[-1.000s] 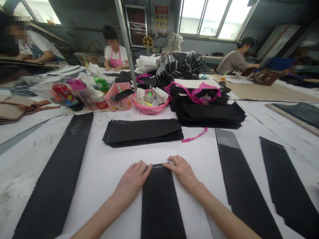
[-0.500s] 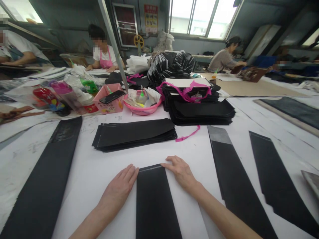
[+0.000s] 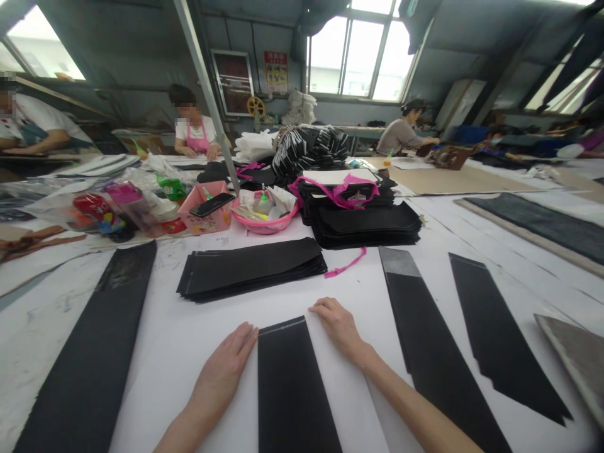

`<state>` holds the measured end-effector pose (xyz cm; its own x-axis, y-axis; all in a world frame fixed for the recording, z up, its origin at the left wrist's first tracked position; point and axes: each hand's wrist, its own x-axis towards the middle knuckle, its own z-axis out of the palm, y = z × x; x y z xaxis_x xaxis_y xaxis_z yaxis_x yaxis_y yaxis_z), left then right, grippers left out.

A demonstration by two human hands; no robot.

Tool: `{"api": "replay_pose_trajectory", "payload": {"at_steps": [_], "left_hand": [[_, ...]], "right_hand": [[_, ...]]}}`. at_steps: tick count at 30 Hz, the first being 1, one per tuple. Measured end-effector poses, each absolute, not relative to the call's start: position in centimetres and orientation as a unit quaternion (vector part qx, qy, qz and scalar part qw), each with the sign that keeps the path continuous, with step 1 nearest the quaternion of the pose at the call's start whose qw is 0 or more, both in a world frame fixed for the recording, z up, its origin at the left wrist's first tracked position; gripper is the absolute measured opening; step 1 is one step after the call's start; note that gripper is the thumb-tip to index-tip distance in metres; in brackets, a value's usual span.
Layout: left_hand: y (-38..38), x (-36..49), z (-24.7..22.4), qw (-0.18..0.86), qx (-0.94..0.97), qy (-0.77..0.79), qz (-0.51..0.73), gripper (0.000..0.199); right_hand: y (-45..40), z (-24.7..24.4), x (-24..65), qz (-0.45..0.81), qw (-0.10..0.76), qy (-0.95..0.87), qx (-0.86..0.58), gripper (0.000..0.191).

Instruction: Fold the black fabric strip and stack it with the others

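Note:
A black strip of flat sheet material (image 3: 292,390) lies lengthwise in front of me, with a pale line across its far end. My left hand (image 3: 224,365) rests flat along its left edge, fingers stretched out towards the far corner. Just off the far right corner is my right hand (image 3: 335,324), fingers slightly bent and low over the white table surface (image 3: 349,402), apart from the strip. Nothing shows in either hand. Beyond them lies a stack of black strips (image 3: 255,267).
Long black strips lie at the left (image 3: 89,352) and right (image 3: 438,352). Further back are a pink basket (image 3: 264,223), a pink box (image 3: 205,217) with a phone (image 3: 212,204), tied black stacks (image 3: 368,223) and a metal pole (image 3: 207,94). Several people sit at tables behind.
My right hand has come away from the strip's far right corner, a little to the right. My left hand stays at the left edge. The camera view has tilted up slightly.

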<state>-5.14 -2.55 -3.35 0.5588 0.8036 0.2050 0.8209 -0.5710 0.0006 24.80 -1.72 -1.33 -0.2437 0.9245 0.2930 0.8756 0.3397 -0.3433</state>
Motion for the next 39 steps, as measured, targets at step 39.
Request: {"api": "replay_pose_trajectory", "payload": {"at_steps": [39], "left_hand": [[-2.4, 0.0, 3.4, -0.161, -0.879, -0.38, -0.239, 0.022]], "right_hand": [[-3.7, 7.8, 20.5, 0.177, 0.157, -0.825, -0.513, 0.007]]}}
